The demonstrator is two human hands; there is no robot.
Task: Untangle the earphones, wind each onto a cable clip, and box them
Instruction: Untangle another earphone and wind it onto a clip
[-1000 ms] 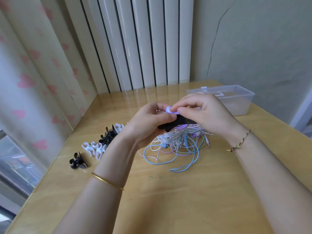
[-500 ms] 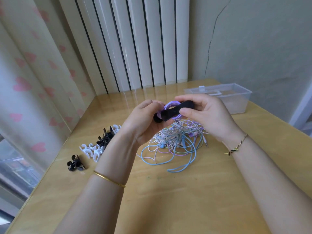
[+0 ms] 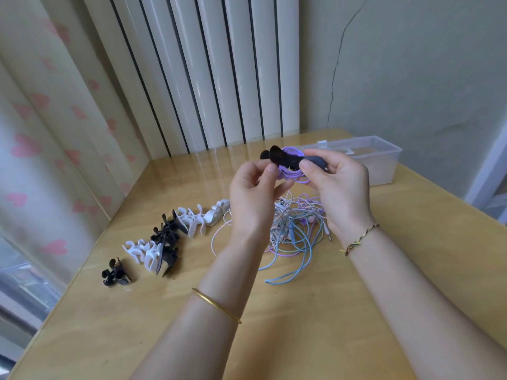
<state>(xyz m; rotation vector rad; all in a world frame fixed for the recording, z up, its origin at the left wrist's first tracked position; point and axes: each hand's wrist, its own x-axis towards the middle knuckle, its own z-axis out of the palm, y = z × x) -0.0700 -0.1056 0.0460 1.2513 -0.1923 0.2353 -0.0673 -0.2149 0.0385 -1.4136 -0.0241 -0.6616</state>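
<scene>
While you held the black plastic cable clip (image 3: pixel 285 160) up above the desk (image 3: pixel 301 325), a purple earphone cable (image 3: pixel 292 175) sat wound in a coil around its middle. Your right hand (image 3: pixel 340 193) pinched the clip's right end between thumb and forefinger. Your left hand (image 3: pixel 252 198) was curled at the clip's left side with the thumb tip against the coil; I could not tell whether those fingers actually gripped anything. Directly below lay the tangled heap of white, blue and purple earphones (image 3: pixel 293 229). To its left ran a row of black and white cable clips (image 3: pixel 170 239), with a lone black clip (image 3: pixel 115 272) at the near end. A clear plastic box (image 3: pixel 384 160) stood on the desk behind your right hand.
</scene>
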